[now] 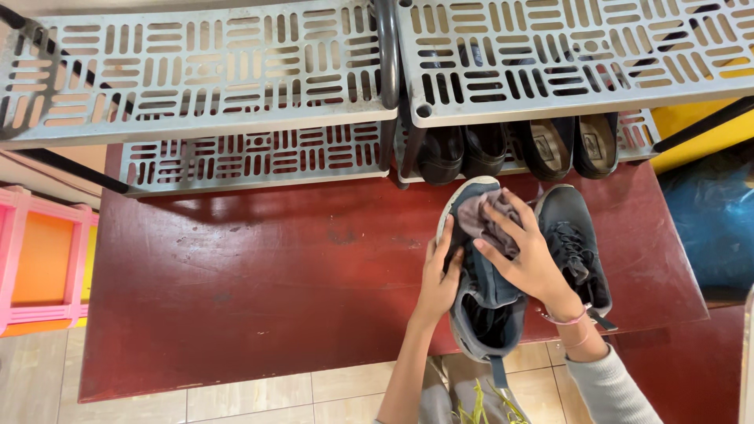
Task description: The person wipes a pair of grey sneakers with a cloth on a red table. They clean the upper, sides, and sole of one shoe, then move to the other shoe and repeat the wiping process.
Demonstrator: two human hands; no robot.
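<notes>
A dark red worktop point(259, 283), scuffed and dulled in patches, is seen from above over a pale tiled floor point(236, 396). Beyond the fingers, a grey slotted shoe rack point(204, 74) is set, and two pairs of dark shoes point(514, 145) are stowed on its lower shelf. A pink and orange plastic frame point(39, 259) is seen far off on the left hand's side, and something blue point(707, 220) past the right hand.

A grey-blue sneaker point(483, 290) is steadied by the left hand point(438, 283), whose fingers are curled against its side. A greyish cloth point(491, 220) is pressed onto the toe under the fingers of the right hand point(526, 259). The wiping appears to be under way, at the toe. The matching sneaker point(573, 243), just beside the right hand, is not being touched; whether it is already wiped cannot be told.
</notes>
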